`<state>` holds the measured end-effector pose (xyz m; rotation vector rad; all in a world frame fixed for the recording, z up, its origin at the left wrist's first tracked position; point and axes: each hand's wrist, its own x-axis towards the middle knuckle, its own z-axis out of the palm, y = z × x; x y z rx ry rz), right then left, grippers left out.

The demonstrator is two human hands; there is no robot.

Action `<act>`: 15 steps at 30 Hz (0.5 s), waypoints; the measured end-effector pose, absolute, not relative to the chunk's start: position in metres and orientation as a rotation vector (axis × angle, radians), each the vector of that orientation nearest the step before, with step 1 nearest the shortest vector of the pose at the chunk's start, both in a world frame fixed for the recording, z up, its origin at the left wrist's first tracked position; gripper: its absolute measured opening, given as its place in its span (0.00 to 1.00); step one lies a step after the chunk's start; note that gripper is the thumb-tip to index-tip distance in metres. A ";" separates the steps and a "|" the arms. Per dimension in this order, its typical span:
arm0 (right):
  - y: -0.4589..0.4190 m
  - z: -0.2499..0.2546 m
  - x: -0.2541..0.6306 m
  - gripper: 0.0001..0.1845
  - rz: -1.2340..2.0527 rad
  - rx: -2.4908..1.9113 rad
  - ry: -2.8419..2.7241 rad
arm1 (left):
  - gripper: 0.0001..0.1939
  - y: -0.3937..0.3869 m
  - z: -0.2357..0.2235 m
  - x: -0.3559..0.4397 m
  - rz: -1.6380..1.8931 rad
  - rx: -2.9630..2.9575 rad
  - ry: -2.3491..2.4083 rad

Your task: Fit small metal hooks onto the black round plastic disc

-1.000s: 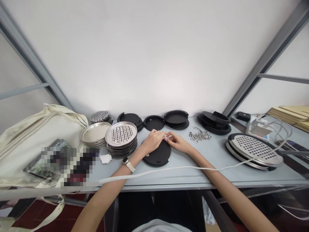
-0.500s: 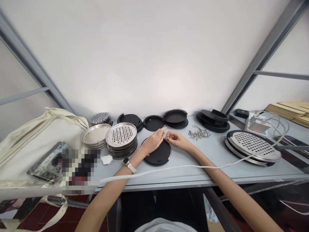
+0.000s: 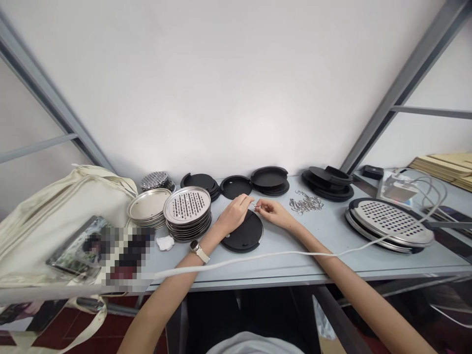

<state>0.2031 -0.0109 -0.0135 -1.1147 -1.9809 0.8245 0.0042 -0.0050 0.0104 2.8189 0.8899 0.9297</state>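
My left hand (image 3: 236, 214), with a watch (image 3: 199, 250) on its wrist, is closed in a pinch. Facing it, my right hand (image 3: 273, 212) pinches as well. Between their fingertips shows a small shiny metal piece (image 3: 254, 207), too small to make out its exact kind. Below the hands lies a round black disc (image 3: 243, 238) on the table, its upper left partly covered by my left hand. To the right of my right hand is a loose pile of small silvery wire-like metal pieces (image 3: 305, 202).
Left of the disc stand stacked round grater plates (image 3: 187, 205) and plain metal lids (image 3: 147, 204). Black round trays (image 3: 270, 178) line the wall. Larger perforated discs (image 3: 389, 221) lie at right. A white cable (image 3: 280, 254) crosses in front. A cloth bag (image 3: 92, 196) sits left.
The view has shifted slightly. My fingers have moved a little around the small metal piece, and both hands stay above the black disc.
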 end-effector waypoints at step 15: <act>-0.015 -0.009 0.204 0.11 0.744 -1.140 -2.090 | 0.10 -0.002 0.007 0.003 0.856 2.832 0.852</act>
